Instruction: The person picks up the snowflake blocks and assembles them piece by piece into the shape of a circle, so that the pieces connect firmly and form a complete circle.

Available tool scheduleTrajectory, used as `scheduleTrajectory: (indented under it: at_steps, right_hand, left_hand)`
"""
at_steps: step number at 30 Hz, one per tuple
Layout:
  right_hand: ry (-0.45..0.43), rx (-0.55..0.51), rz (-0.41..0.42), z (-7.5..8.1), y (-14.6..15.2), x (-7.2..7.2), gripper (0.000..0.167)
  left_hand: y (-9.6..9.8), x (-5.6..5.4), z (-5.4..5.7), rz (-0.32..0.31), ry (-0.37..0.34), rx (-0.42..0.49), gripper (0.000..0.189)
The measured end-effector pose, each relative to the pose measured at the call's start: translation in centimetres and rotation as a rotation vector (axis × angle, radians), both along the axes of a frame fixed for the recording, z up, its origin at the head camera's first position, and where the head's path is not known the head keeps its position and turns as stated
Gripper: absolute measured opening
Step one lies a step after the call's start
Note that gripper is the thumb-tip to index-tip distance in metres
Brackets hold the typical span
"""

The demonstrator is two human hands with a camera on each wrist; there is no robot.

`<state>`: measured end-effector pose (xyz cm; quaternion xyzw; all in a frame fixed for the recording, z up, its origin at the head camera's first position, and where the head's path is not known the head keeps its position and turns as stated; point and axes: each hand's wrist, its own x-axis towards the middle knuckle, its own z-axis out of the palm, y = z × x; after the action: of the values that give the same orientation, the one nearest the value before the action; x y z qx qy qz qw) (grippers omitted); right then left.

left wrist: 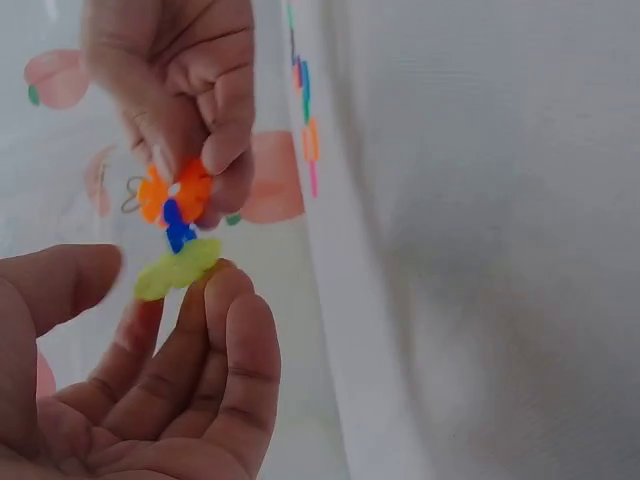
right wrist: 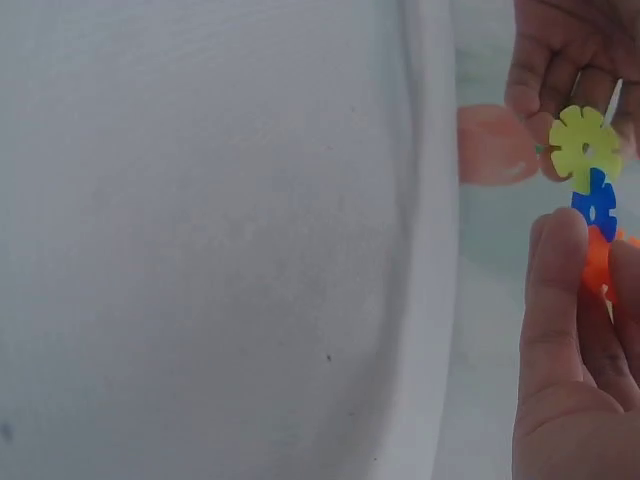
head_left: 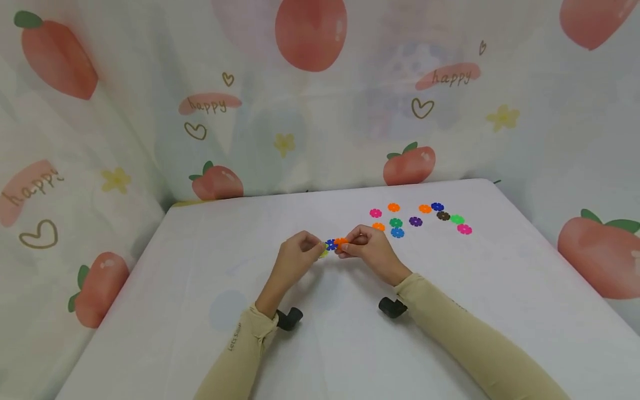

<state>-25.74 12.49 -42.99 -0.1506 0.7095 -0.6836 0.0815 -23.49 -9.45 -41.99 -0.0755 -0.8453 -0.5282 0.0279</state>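
Three slotted plastic flower discs hang together in a short chain between the hands, above the white table. My right hand (head_left: pixel 375 253) pinches the orange disc (left wrist: pixel 197 186) at one end between thumb and fingers. A blue disc (right wrist: pixel 605 212) is slotted edge-on into it in the middle. At the other end sits a yellow-green disc (left wrist: pixel 178 270), beside my left hand (head_left: pixel 295 256). The left wrist view shows the left fingertips just under that disc, with the thumb apart from it. Whether those fingertips bear its weight is hard to tell.
Several loose flower discs lie at the back right of the white table (head_left: pixel 200 289), among them a pink disc (head_left: pixel 375 213), a purple disc (head_left: pixel 415 221) and a brown disc (head_left: pixel 443 216). Behind the table hangs a fruit-printed curtain (head_left: pixel 330 116). Black devices sit at both wrists.
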Motion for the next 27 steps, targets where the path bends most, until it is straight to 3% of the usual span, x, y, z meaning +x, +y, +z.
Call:
scheduleTrajectory:
  at_steps: [6,11,17,27]
  right_hand:
    - [-0.004,0.029,0.062,0.0,0.3,0.1,0.014]
    - [0.013,0.047,0.114,-0.3,0.1,0.4,0.015]
    - [0.035,0.149,0.087,-0.5,0.7,-0.1,0.018]
    - [0.052,0.413,-0.061,0.1,4.7,-3.0,0.034]
  left_hand:
    - [-0.8,-1.5,0.3,-0.083,-0.187,0.115,0.028]
    - [-1.1,-2.0,0.4,-0.181,-0.324,0.089,0.025]
    - [-1.4,-1.7,0.0,-0.174,-0.352,0.092,0.018]
    - [-2.3,-1.3,-0.7,-0.199,-0.337,0.116,0.015]
